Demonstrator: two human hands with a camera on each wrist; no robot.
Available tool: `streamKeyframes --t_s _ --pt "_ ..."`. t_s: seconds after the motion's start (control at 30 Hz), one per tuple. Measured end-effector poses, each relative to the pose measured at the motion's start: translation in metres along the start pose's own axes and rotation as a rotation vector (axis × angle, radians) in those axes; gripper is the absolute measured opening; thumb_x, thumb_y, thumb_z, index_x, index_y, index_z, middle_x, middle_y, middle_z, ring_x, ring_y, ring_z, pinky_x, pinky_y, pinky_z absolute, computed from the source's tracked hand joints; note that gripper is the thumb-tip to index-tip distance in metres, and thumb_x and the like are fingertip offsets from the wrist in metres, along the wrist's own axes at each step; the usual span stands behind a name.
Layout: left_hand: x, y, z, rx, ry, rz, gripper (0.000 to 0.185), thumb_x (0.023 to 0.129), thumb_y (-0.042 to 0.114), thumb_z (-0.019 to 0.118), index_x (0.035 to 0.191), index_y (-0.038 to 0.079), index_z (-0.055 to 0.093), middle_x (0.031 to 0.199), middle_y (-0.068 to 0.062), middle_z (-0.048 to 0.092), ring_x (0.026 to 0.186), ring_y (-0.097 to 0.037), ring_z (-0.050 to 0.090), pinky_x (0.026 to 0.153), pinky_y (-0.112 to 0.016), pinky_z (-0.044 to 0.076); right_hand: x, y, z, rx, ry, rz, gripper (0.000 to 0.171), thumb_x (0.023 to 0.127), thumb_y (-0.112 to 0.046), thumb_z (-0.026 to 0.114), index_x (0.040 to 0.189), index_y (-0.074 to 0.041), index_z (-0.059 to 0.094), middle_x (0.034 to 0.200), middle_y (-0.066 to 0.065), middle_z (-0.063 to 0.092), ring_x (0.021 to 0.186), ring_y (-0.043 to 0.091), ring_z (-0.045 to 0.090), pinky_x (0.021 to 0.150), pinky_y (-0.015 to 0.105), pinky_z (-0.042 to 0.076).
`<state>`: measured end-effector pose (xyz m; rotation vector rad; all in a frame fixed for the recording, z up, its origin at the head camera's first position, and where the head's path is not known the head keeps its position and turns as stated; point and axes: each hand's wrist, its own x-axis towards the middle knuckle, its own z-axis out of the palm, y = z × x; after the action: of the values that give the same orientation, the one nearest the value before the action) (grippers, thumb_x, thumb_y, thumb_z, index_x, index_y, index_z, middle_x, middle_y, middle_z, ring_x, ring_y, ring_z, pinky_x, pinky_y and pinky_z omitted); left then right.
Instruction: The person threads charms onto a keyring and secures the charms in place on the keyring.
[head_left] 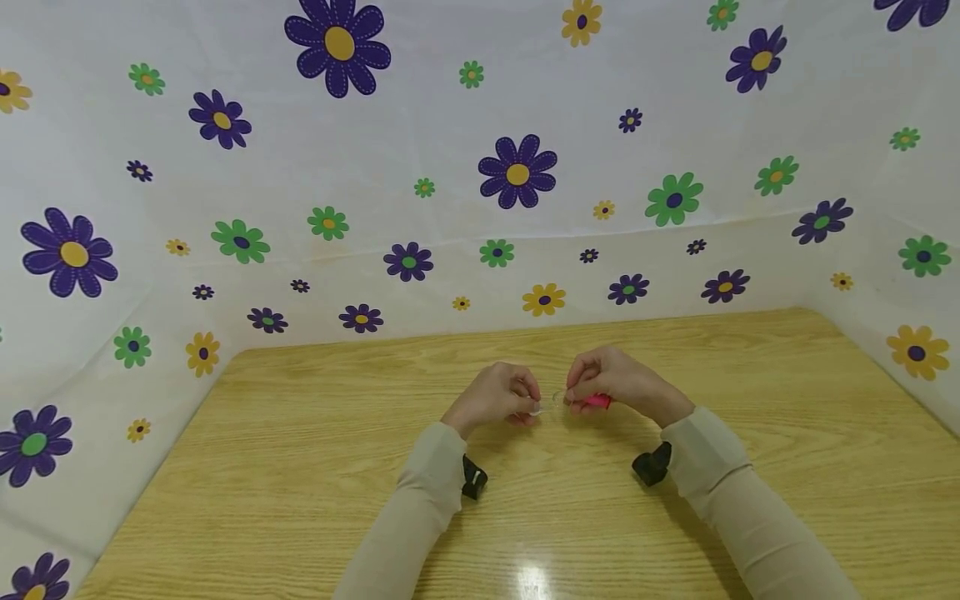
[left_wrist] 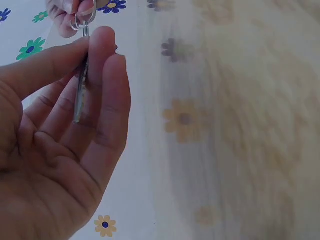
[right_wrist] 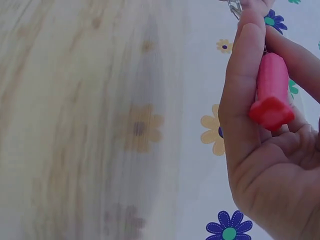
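Note:
My left hand pinches a silver key between thumb and fingertips. The key is seen edge-on in the left wrist view, its blade pointing into the palm. Metal rings join at its far end, between the two hands. Opposite, my right hand pinches the ring side of the same key ring. A pink-red keychain charm with a flared end hangs inside the right palm, its metal link partly hidden by the fingers. Both hands are held close together above the table.
The wood-grain table spreads under both forearms. A white cloth printed with flowers hangs behind it and along both sides. Black wrist-worn cameras sit beneath the wrists.

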<state>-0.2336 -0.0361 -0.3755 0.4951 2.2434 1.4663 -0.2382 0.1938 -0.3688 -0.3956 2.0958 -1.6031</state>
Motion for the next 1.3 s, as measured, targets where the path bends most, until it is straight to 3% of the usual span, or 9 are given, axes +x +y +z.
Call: streamKeyframes --t_s 0.1,0.3,0.63,0.83,1.1,1.3 --pt "-0.001 0.000 -0.003 -0.004 0.001 0.011 0.009 0.092 -0.006 0.069 0.088 0.001 0.065 0.081 -0.014 0.071 0.067 -0.023 0.070 0.066 -0.034 0.060 -0.001 0.000 -0.001 0.030 0.002 0.006 0.003 0.092 0.008 0.064 0.092 0.004 0.064 0.084 0.013 0.073 0.068 0.015 0.070 0.062 0.025 0.058" --pt "-0.003 0.003 -0.008 0.023 -0.008 0.048 0.003 0.093 -0.003 0.069 0.093 -0.002 0.066 0.085 -0.017 0.072 0.067 -0.023 0.069 0.068 -0.034 0.060 -0.001 0.002 0.000 -0.075 -0.028 0.033 0.019 0.093 0.002 0.065 0.107 0.014 0.066 0.079 0.011 0.071 0.063 0.012 0.064 0.055 0.021 0.051" --pt "-0.003 0.002 -0.003 0.073 -0.055 0.034 0.012 0.092 -0.008 0.069 0.084 0.001 0.066 0.078 -0.013 0.071 0.064 -0.018 0.066 0.065 -0.029 0.058 -0.003 0.000 0.004 -0.057 -0.029 0.046 0.015 0.097 0.002 0.055 0.097 0.014 0.063 0.073 0.010 0.065 0.056 0.011 0.055 0.049 0.019 0.043" --pt "-0.002 0.006 -0.001 0.082 -0.116 0.074 0.010 0.092 -0.010 0.067 0.086 -0.002 0.064 0.077 -0.012 0.070 0.065 -0.015 0.065 0.065 -0.028 0.058 0.000 0.001 0.007 0.022 -0.003 0.040 0.014 0.101 0.000 0.052 0.097 0.012 0.058 0.080 0.013 0.065 0.063 0.014 0.061 0.056 0.023 0.052" --pt "-0.004 0.006 -0.006 0.107 -0.074 0.093 0.008 0.094 -0.007 0.066 0.101 -0.006 0.069 0.085 -0.015 0.072 0.070 -0.028 0.069 0.069 -0.032 0.059 0.002 0.001 0.009 0.031 -0.002 0.029 0.017 0.099 -0.002 0.055 0.102 0.014 0.060 0.079 0.011 0.065 0.062 0.012 0.060 0.056 0.022 0.053" --pt "-0.005 0.004 -0.007 0.129 -0.015 0.097 0.011 0.097 -0.002 0.064 0.102 -0.003 0.074 0.093 -0.011 0.073 0.073 -0.025 0.068 0.068 -0.028 0.053 0.002 0.003 0.009 0.062 0.001 0.030 0.017 0.100 -0.003 0.055 0.101 0.014 0.059 0.081 0.013 0.065 0.064 0.012 0.062 0.063 0.026 0.058"
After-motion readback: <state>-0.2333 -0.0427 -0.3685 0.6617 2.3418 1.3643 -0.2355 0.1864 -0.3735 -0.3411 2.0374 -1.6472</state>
